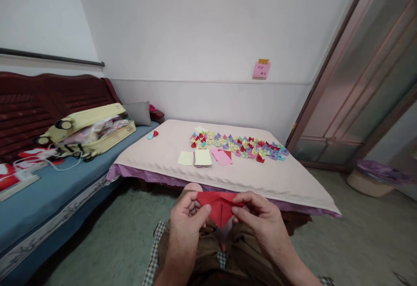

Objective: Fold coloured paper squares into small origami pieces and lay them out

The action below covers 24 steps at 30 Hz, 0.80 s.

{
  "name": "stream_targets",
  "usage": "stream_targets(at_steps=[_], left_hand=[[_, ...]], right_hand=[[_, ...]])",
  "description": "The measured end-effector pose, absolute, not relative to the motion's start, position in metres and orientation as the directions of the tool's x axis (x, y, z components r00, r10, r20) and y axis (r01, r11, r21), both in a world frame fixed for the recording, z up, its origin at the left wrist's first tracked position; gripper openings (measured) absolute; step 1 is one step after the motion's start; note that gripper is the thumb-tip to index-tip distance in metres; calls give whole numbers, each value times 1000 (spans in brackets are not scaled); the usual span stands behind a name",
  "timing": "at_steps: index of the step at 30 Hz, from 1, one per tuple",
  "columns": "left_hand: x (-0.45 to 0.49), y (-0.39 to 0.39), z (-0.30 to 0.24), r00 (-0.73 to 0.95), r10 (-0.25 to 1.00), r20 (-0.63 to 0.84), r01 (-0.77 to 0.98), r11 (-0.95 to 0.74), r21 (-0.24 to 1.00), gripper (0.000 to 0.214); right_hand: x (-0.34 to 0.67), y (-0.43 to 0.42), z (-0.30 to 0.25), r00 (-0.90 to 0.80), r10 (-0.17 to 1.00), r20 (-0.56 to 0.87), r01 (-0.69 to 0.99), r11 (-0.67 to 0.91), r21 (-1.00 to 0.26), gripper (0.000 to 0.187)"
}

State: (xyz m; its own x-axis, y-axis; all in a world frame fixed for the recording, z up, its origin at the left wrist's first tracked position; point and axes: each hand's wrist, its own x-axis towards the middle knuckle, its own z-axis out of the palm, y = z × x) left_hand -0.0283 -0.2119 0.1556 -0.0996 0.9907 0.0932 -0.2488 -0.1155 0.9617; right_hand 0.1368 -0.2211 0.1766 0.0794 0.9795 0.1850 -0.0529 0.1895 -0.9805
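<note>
Paper (220, 210), red and folded, is pinched by left hand (186, 220) at nine o'clock, right hand (262, 218) at three; creases are best sharpened with edges aligned.

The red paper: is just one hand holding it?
No, the left hand pinches one side of the red paper while the right hand pinches the other.

Two hands counted: left hand (185, 223), right hand (262, 218); one red folded paper (219, 208). On tabletop (260, 178): one paper stack (202, 157), two small pieces (155, 134) at left, folded-paper cluster (259, 158) too dense to be counted. One suitcase (94, 115), one cushion (137, 113), one bin (366, 186), one wall note (261, 70) tallied.
</note>
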Motion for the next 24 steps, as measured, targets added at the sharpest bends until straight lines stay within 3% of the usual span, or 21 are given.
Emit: stream_targets(at_steps=[5, 9, 13, 17, 24], left_hand=[[-30, -217, 163, -82, 987, 137, -230, -152, 961, 33], [-35, -219, 162, -44, 981, 190, -129, -194, 972, 40], [-38, -219, 160, 18, 979, 205, -66, -203, 977, 31], [-38, -219, 161, 47, 981, 187, -96, -182, 978, 18], [-40, -219, 163, 78, 977, 200, -29, -198, 980, 22]], right_hand=[[140, -221, 174, 75, 967, 245, -83, 250, -965, 6], [146, -220, 169, 49, 979, 197, -114, 202, -973, 10], [148, -219, 166, 30, 988, 150, -121, 152, -981, 16], [149, -218, 164, 48, 986, 158, -156, 164, -974, 9], [152, -218, 163, -8, 975, 220, -162, 216, -963, 4]])
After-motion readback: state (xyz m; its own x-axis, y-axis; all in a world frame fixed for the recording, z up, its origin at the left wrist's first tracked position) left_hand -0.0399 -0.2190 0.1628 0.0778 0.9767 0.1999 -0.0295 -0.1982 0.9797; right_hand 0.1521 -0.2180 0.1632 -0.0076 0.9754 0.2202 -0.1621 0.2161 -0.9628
